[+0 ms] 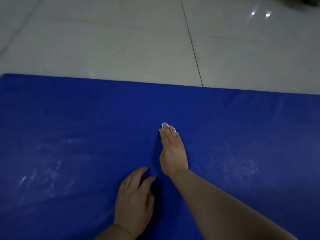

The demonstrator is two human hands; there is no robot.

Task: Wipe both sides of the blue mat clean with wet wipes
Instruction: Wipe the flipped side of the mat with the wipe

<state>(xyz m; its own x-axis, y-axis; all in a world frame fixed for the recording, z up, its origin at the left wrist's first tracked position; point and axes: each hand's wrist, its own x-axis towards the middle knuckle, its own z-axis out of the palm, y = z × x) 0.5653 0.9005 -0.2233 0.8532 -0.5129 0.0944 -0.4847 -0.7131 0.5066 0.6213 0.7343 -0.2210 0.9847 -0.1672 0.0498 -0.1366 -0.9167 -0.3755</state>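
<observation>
- The left hand (134,200) is resting palm-down on the blue mat (86,127), fingers relaxed and holding nothing.
- Just beyond it, the right hand (173,153) is pressing a white wet wipe (163,125) flat under straight fingers, mid-mat.
- The mat is lying spread on the tiled floor (121,40), whitish smears showing at both sides.

Pale glossy floor tiles (121,40) are lying beyond the far edge, a dark grout line (192,44) running diagonally across them. Two bright light reflections (260,14) are glinting upper right; a dark, blurred object (299,1) is showing at the top right corner.
</observation>
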